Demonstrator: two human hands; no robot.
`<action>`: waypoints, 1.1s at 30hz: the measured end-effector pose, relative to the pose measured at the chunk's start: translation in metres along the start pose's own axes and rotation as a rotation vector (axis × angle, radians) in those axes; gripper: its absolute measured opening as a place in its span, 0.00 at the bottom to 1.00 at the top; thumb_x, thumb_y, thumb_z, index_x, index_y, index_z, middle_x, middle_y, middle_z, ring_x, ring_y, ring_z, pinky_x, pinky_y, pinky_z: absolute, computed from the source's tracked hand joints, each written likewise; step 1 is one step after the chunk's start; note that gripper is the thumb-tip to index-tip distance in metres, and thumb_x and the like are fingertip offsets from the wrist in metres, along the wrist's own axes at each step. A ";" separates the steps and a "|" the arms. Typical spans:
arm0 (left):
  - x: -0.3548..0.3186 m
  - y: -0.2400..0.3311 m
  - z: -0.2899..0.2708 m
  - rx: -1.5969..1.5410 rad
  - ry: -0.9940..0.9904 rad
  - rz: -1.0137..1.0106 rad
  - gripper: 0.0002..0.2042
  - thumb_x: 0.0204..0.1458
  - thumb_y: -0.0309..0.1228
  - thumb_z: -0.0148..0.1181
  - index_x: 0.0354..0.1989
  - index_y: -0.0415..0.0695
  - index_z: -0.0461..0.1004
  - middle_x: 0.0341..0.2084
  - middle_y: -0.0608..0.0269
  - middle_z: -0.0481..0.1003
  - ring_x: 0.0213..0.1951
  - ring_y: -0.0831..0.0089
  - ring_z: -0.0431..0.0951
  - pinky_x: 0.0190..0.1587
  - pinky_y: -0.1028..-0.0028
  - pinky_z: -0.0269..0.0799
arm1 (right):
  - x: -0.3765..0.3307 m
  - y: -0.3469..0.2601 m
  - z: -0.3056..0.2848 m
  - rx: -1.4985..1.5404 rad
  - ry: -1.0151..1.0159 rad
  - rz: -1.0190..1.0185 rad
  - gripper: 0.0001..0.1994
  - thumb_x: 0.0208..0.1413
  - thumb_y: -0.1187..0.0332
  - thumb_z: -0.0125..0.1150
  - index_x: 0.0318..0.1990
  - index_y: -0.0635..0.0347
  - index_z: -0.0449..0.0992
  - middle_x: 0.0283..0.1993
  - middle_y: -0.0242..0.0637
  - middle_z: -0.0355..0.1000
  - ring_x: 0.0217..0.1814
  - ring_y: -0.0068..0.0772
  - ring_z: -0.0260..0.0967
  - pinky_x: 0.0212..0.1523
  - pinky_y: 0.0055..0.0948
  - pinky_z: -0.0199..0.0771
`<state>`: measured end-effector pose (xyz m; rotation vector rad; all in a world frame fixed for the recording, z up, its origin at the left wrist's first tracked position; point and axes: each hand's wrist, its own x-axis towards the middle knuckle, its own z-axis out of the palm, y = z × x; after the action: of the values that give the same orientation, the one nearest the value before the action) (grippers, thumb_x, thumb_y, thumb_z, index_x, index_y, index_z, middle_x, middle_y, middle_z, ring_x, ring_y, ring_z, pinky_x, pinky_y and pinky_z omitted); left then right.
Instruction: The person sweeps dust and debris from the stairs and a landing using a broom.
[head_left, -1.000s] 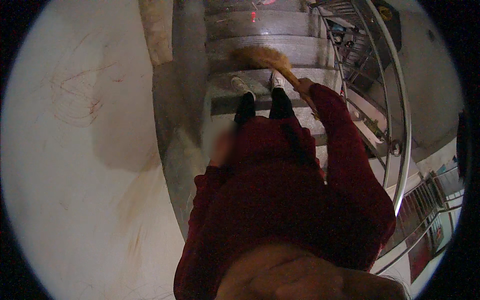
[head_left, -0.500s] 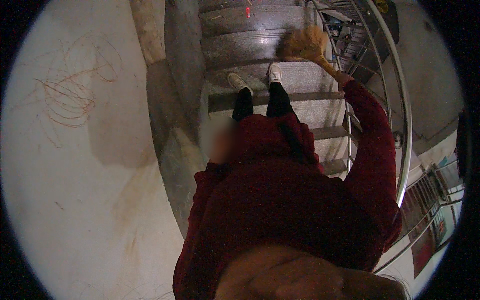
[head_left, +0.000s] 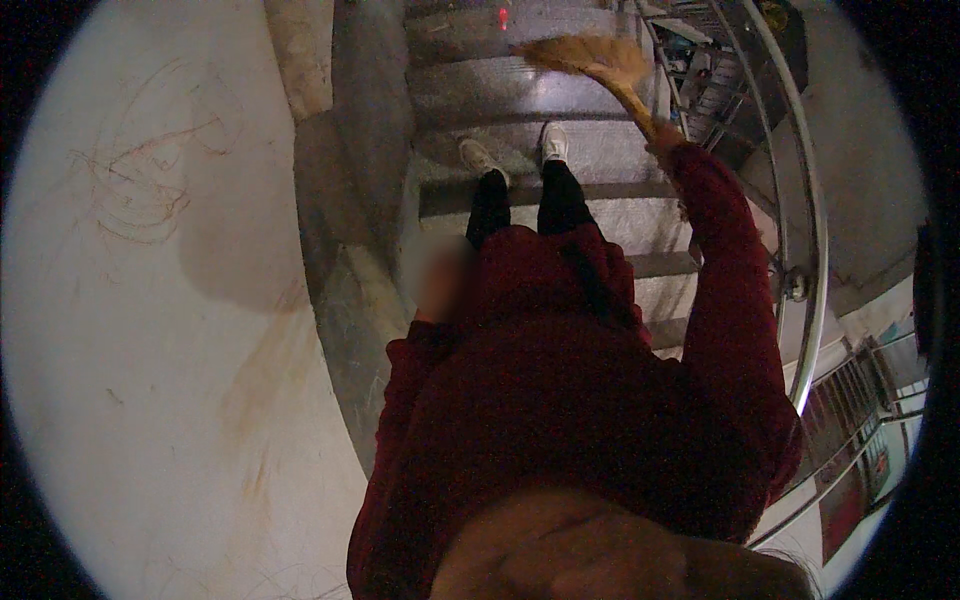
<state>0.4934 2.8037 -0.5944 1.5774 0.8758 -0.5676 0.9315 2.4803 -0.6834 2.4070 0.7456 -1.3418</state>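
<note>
Toward the right, near the metal railing (head_left: 820,240), the right hand (head_left: 664,140) is clamped around the handle of a straw broom (head_left: 612,68), whose bristles fan leftward over a grey step (head_left: 470,92) beyond the white shoes (head_left: 554,143). Nearer and to the left, the left hand (head_left: 441,285) is blurred; I cannot tell its grip. Farther off shows a small red thing (head_left: 503,18); a stained wall (head_left: 130,380) fills the left.
</note>
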 end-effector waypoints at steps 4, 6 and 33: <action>0.016 -0.056 0.032 0.114 0.168 0.204 0.14 0.49 0.33 0.44 0.43 0.41 0.64 0.36 0.57 0.66 0.36 0.70 0.67 0.35 0.71 0.66 | -0.014 0.012 0.033 0.117 0.183 -0.181 0.26 0.37 0.52 0.54 0.40 0.64 0.65 0.38 0.48 0.66 0.38 0.48 0.64 0.40 0.39 0.64; 0.015 -0.035 0.021 0.060 0.056 0.158 0.15 0.49 0.32 0.45 0.46 0.42 0.62 0.40 0.57 0.65 0.37 0.70 0.67 0.37 0.73 0.65 | 0.005 0.008 0.055 0.050 0.076 -0.204 0.23 0.37 0.55 0.55 0.37 0.64 0.66 0.37 0.47 0.67 0.37 0.47 0.64 0.38 0.38 0.65; -0.005 -0.036 -0.002 -0.097 0.079 0.102 0.17 0.50 0.35 0.44 0.47 0.42 0.61 0.42 0.57 0.64 0.44 0.66 0.65 0.45 0.70 0.62 | 0.029 -0.254 -0.024 0.632 -0.227 -0.198 0.21 0.40 0.62 0.55 0.43 0.61 0.64 0.29 0.43 0.69 0.27 0.33 0.67 0.28 0.31 0.68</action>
<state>0.4614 2.8059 -0.6125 1.5547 0.8636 -0.3869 0.8171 2.7103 -0.6950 2.5981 0.5664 -2.1562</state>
